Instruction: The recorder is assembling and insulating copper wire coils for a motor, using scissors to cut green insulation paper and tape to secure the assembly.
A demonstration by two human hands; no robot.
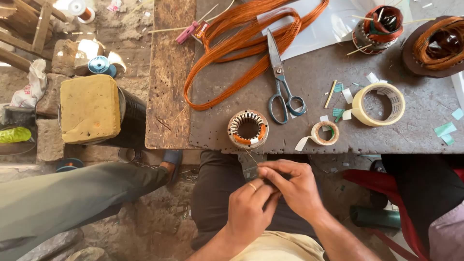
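My left hand (249,208) and my right hand (292,186) meet over my lap, just below the bench edge. Their fingertips pinch a thin strand of wire (251,157) that runs up toward a small round motor stator (248,128) standing at the front edge of the bench (309,82). The stator has copper windings and pale slot liners. A ring sits on my left hand. What lies under my fingers is partly hidden.
On the bench lie scissors (282,79), a long loop of copper wire (241,43), a big tape roll (379,104), a small tape roll (325,133) and two wound stators (382,26) (437,43). Another person's leg (72,203) stretches at left near a yellow foam-topped stool (90,108).
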